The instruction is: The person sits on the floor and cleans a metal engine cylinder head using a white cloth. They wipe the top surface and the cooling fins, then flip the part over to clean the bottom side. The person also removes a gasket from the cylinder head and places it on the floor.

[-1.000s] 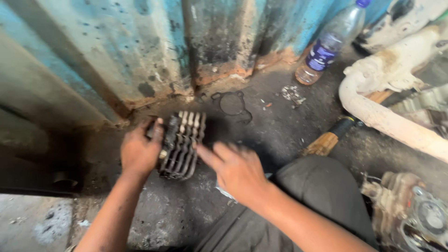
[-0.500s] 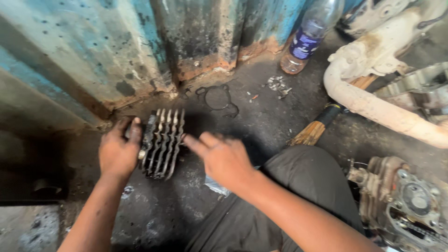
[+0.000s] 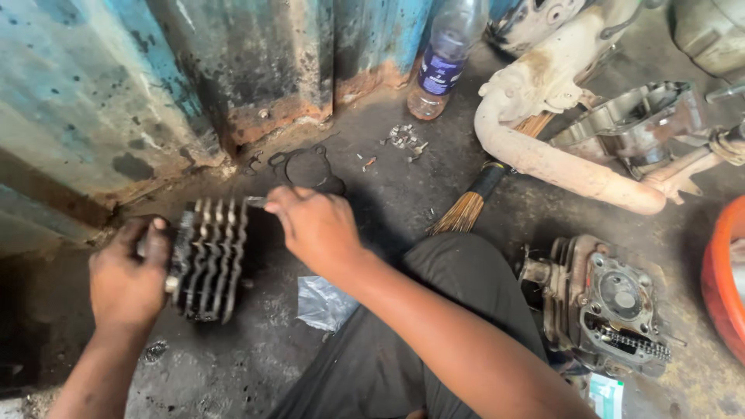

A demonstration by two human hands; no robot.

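Observation:
A dark, greasy finned engine cylinder (image 3: 208,260) stands on the oily floor in front of a blue corrugated metal wall. My left hand (image 3: 128,275) grips its left side and steadies it. My right hand (image 3: 314,225) is closed around a small metal piece (image 3: 254,202) whose tip shows at the cylinder's upper right fins. What that piece is cannot be made out. My right forearm runs down across my dark trouser leg.
A flat gasket (image 3: 306,167) lies by the wall. A plastic bottle (image 3: 446,62) stands farther back, small metal bits (image 3: 403,140) beside it. A brush (image 3: 469,202), a rusty exhaust pipe (image 3: 559,159), a cylinder head (image 3: 601,306), a crankcase (image 3: 636,124) and an orange tub (image 3: 725,283) fill the right. Crumpled plastic (image 3: 326,302) lies near my knee.
My right hand went from spread fingers pointing at the cylinder to a closed grip on a small piece at its top right. The view shifted right. My left hand kept its hold.

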